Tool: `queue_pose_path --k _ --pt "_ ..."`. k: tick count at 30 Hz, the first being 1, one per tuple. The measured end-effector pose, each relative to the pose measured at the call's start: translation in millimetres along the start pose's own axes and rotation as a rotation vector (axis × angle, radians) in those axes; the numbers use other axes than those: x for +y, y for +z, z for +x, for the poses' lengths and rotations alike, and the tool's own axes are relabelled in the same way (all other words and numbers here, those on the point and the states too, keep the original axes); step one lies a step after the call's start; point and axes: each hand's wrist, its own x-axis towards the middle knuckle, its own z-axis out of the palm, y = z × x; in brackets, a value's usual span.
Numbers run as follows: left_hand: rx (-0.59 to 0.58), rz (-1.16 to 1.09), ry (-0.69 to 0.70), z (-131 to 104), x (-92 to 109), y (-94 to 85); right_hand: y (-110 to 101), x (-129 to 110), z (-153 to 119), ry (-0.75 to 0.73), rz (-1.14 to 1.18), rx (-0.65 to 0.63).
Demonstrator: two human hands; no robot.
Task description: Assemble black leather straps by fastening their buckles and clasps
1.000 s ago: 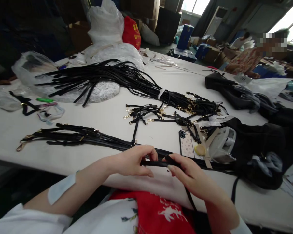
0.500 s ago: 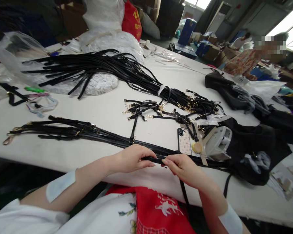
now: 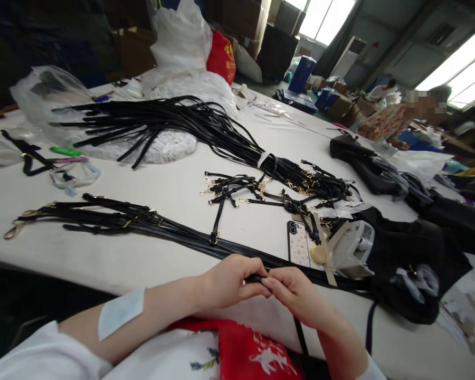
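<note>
Brought closer together since the earlier frame, with fingertips meeting at the near table edge: left hand [image 3: 224, 284] and right hand [image 3: 301, 296]. Pinching a black strap [image 3: 254, 278] between thumb and fingers on both sides, mostly hidden by the grip. Below the right hand, a hanging strap end [image 3: 301, 336], perhaps of the same piece. Just beyond, a row of long black straps [image 3: 174, 232] across the white table [image 3: 103, 264]; behind, a phone [image 3: 298, 245] and a tied bundle [image 3: 209, 126]. Judging by pose, at a step of bending or threading the strap; next, likely to need firm, aligned fingertips.
</note>
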Motion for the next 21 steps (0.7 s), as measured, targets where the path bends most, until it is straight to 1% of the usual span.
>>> queue_pose_path --k 3,6,8,11,16,18,21 --pt "0.032 0.013 0.013 -1.4 2.1 -3.9 0.6 1.6 -1.8 -0.017 -0.005 0.031" --pt "0.092 0.022 0.046 -3.4 -0.6 -16.7 -8.6 6.2 -6.3 -0.016 -0.030 0.115" --pt "0.117 0.034 0.067 -4.1 -3.1 -24.1 -13.9 9.1 -8.0 -0.010 -0.048 0.142" --pt "0.104 0.045 0.067 -3.1 -5.6 -23.7 -10.4 10.0 -4.8 0.020 -0.057 0.128" --pt "0.055 0.058 0.064 0.1 -5.6 -8.8 9.8 3.6 8.3 0.033 0.039 0.117" --pt "0.058 0.086 0.069 -0.7 -3.5 -11.3 10.7 2.4 11.3 0.018 0.112 0.093" --pt "0.074 0.137 0.048 -2.5 -0.7 -25.4 4.5 4.4 11.8 0.053 0.257 0.027"
